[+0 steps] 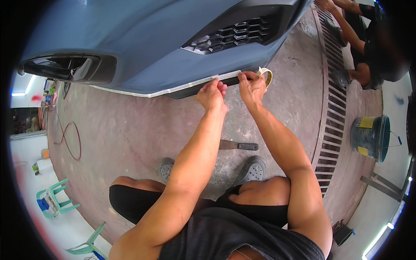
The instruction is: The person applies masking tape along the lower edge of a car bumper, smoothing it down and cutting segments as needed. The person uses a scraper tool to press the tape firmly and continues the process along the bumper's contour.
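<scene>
A roll of masking tape [269, 78] hangs at the fingers of my right hand [252, 90], which is closed on its leading end. From there a pale strip of masking tape [182, 87] runs left along the lower edge of the blue-grey car bumper [173, 69], just above its black lower trim [190, 91]. My left hand [211, 96] has its fingers curled, thumb and forefinger tips pressed at the strip, a short way left of my right hand. What lies under those fingertips is partly hidden.
A scraper [247, 146] lies on the concrete floor between my feet. Right of me runs a floor drain grate [330, 130], with a dark bucket [369, 138] beyond it. Another person [372, 47] crouches at upper right. A red hose [79, 143] and green plastic stools [60, 200] are at left.
</scene>
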Tool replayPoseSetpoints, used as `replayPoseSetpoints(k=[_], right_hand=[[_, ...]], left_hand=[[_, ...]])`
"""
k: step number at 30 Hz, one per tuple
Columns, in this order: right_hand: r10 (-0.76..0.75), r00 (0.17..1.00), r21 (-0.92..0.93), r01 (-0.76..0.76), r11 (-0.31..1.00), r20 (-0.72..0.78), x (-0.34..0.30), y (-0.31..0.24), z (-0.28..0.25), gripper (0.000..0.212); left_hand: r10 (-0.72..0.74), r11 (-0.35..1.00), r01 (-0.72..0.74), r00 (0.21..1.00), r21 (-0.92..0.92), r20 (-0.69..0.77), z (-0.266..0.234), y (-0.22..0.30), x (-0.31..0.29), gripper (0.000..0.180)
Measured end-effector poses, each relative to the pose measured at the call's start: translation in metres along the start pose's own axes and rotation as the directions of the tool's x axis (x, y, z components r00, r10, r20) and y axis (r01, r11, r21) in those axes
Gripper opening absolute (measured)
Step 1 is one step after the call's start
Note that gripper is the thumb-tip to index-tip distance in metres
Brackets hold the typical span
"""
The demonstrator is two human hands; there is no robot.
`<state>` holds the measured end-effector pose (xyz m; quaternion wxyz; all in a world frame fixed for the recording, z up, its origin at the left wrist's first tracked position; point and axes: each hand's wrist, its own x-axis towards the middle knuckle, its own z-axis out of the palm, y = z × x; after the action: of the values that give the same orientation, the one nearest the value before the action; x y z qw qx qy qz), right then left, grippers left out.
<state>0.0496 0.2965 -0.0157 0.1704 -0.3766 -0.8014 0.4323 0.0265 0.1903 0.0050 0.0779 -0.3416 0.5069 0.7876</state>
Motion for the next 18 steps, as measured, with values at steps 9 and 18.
replayPoseSetpoints(k=[9,18], right_hand=[[0.070,0.988,0.129,-0.088,0.988,0.140,0.009,-0.007,-0.009,0.032],[0.057,0.996,0.041,-0.059,0.997,0.062,0.013,0.007,0.003,0.031]], left_hand=[[-0.068,0.997,0.067,0.997,0.049,0.022,-0.003,0.004,0.007,0.011],[0.009,0.996,-0.015,0.998,0.092,0.064,-0.005,-0.003,0.008,0.016]])
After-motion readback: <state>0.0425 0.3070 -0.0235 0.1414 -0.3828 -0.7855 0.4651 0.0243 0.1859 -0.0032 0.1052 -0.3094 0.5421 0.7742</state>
